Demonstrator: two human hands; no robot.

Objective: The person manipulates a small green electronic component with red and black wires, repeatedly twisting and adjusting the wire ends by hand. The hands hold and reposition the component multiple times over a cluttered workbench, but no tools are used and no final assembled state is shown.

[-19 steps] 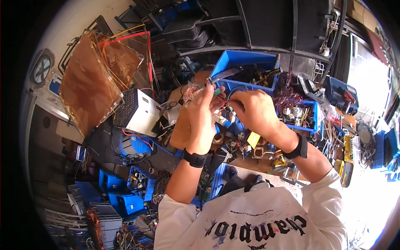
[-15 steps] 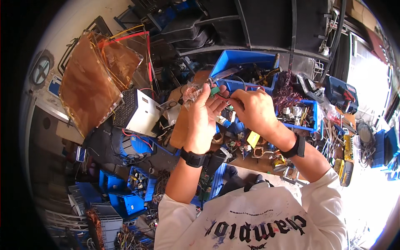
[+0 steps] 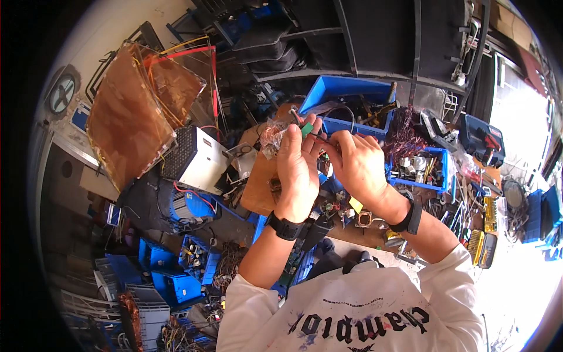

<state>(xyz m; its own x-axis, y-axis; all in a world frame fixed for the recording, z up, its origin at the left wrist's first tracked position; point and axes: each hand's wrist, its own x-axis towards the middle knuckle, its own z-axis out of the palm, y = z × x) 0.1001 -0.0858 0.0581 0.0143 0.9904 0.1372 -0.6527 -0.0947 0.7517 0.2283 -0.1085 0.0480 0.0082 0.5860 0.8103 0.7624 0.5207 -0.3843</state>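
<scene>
My left hand (image 3: 298, 167) is turned palm up, with a small green block (image 3: 307, 129) on a wire held between its thumb and fingers. A dark cable (image 3: 321, 138) runs from there to my right hand (image 3: 359, 164), which pinches it between thumb and curled fingers. Part of the cable (image 3: 352, 115) loops up in front of a large blue bin (image 3: 316, 95). Both hands are raised over a cluttered wooden bench, close together. The exact kind of the green block is too small to tell.
A blue crate of metal parts (image 3: 447, 170) stands right of my right hand. Crumpled clear plastic (image 3: 271, 136) lies beside my left hand. A white metal case (image 3: 205, 161) is at left, brown sheets (image 3: 126, 117) behind it. More blue bins (image 3: 182, 286) sit at lower left.
My left hand has shifted slightly right, closer to my right hand. The cable loop stands higher in front of the large blue bin. The green block stays in my left hand.
</scene>
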